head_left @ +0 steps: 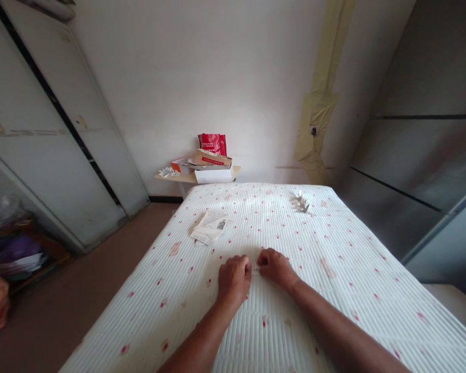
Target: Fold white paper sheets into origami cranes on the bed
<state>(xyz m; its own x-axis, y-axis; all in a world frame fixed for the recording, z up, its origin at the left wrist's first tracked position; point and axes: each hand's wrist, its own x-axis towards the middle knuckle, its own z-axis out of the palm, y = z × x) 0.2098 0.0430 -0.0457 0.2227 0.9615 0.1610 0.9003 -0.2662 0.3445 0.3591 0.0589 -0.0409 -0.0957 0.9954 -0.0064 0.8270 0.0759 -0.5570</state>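
Running sideways, a paper strip (256,268) bridges left hand (234,275) and right hand (275,266).

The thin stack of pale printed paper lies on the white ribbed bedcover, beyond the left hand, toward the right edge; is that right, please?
Not quite: the head view shows the thin stack of pale printed paper toward the left edge of the white ribbed bedcover, not the right; it does lie beyond the left hand.
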